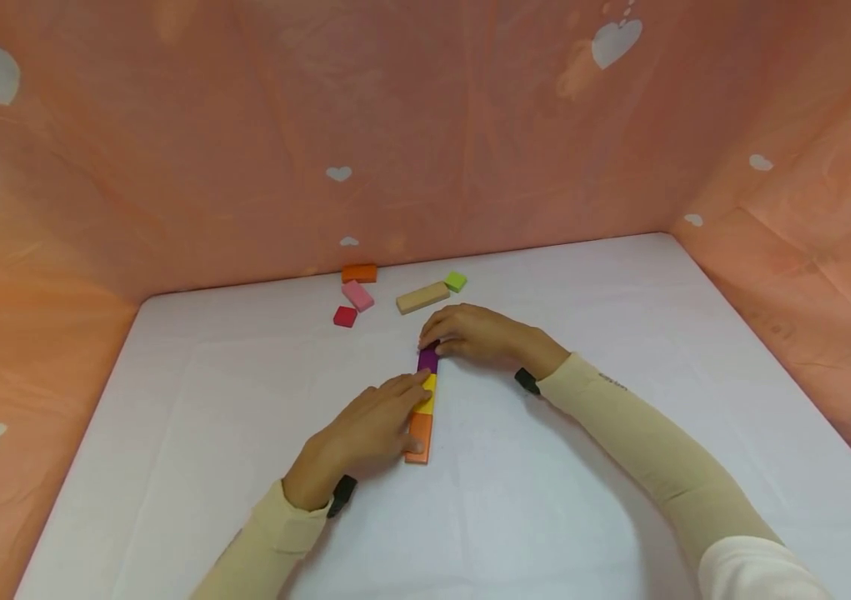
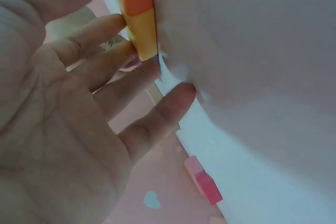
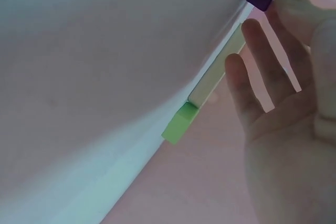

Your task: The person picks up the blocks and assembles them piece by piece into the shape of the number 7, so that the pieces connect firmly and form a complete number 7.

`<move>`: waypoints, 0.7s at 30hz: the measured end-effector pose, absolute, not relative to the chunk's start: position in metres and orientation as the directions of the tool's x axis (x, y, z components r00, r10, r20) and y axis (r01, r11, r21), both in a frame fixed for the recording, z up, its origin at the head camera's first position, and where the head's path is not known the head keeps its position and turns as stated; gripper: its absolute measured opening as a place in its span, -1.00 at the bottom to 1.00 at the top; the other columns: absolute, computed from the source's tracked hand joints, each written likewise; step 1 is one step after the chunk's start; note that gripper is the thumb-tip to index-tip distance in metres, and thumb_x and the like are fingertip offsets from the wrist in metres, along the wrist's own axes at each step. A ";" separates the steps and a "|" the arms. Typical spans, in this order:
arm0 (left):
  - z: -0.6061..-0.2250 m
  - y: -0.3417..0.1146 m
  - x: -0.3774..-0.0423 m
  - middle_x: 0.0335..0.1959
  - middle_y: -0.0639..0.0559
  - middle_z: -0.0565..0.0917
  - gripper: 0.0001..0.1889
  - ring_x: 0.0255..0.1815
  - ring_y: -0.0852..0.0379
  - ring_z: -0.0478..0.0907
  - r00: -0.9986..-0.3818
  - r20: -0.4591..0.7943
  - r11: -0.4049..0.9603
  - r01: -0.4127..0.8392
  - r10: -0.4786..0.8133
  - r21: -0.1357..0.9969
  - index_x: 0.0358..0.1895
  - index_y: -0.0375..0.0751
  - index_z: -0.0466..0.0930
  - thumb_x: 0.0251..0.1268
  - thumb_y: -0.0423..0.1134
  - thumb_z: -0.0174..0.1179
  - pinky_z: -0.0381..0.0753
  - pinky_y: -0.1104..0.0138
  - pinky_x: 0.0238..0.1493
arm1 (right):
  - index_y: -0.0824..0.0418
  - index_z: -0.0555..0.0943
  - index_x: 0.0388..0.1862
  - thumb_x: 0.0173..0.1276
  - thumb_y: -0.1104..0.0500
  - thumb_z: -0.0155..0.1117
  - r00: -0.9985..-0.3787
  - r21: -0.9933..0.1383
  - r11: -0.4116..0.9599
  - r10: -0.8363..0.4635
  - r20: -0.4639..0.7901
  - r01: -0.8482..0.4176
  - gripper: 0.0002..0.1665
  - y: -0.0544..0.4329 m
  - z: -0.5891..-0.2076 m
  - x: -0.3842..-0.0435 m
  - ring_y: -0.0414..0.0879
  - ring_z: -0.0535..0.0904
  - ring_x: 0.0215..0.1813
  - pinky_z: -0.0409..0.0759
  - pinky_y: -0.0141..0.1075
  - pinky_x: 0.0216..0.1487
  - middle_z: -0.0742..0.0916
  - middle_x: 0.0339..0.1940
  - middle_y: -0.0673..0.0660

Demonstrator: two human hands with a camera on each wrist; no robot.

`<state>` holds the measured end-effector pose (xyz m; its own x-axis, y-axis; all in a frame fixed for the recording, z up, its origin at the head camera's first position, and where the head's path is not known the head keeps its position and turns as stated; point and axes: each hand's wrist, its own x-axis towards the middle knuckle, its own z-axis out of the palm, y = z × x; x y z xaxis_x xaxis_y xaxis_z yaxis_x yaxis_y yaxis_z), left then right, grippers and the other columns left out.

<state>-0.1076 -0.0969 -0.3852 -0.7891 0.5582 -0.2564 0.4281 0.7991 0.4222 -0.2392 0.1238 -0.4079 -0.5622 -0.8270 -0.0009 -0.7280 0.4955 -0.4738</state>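
Currently, three blocks are lying end to end in a row on the white cloth (image 1: 545, 483), running from 6 toward 12 o'clock: a light orange block (image 1: 421, 425) nearest the person, a yellow block (image 1: 427, 406) in the middle, a purple block (image 1: 428, 360) farthest. The left hand (image 1: 372, 418) is reaching in from 8 o'clock with its fingers spreading fairly straight; fingertips are touching the yellow block and the thumb is resting at the light orange one. The right hand (image 1: 479, 335) is coming in from 2 o'clock and pinching the far end of the purple block between thumb and fingers.

Beyond, at 12 o'clock from the purple block, a bare wood block (image 1: 422, 297) is lying aslant, with a lime green block (image 1: 456, 282) sitting just beside its 2 o'clock end. Toward 10 o'clock a red block (image 1: 345, 317) is lying near a pink block (image 1: 357, 296), and a dark orange block (image 1: 359, 273) is sitting just past the pink one, near the peach-coloured backdrop (image 1: 425, 125).
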 end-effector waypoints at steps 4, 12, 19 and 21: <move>-0.385 -0.099 -0.108 0.60 0.08 0.18 -0.30 0.58 -0.02 0.18 -0.787 -0.275 0.805 0.417 0.552 0.422 0.41 -0.13 0.43 0.19 -0.08 0.41 0.28 -0.13 0.46 | -0.06 0.67 0.18 0.52 0.03 0.17 -0.551 -0.438 0.487 -0.834 0.024 -0.756 -0.68 0.122 -0.406 -0.240 -0.14 0.48 0.35 0.37 -0.15 0.48 0.68 0.18 -0.12; -0.384 -0.096 -0.103 0.58 0.08 0.23 -0.35 0.53 -0.01 0.27 -0.800 -0.257 0.814 0.425 0.542 0.396 0.36 -0.14 0.47 0.17 -0.14 0.42 0.40 -0.06 0.37 | -0.03 0.61 0.27 0.52 -0.04 0.15 -0.672 -0.389 0.599 -0.737 0.074 -0.700 -0.59 0.119 -0.402 -0.249 -0.09 0.44 0.41 0.31 -0.09 0.52 0.64 0.28 -0.04; -0.383 -0.096 -0.089 0.57 0.09 0.24 -0.33 0.54 0.00 0.26 -0.808 -0.257 0.818 0.408 0.530 0.405 0.37 -0.14 0.45 0.17 -0.16 0.43 0.43 -0.09 0.33 | 0.03 0.61 0.27 0.48 0.07 0.22 -0.730 -0.349 0.659 -0.671 0.127 -0.666 -0.59 0.117 -0.403 -0.260 -0.01 0.44 0.41 0.34 -0.06 0.49 0.63 0.31 0.03; -0.384 -0.097 -0.087 0.57 0.09 0.24 -0.32 0.54 0.01 0.26 -0.812 -0.245 0.816 0.408 0.529 0.410 0.37 -0.14 0.46 0.15 -0.15 0.44 0.45 -0.06 0.30 | 0.04 0.61 0.27 0.47 0.09 0.23 -0.736 -0.339 0.668 -0.664 0.130 -0.662 -0.59 0.117 -0.402 -0.263 0.01 0.44 0.41 0.34 -0.05 0.49 0.63 0.31 0.04</move>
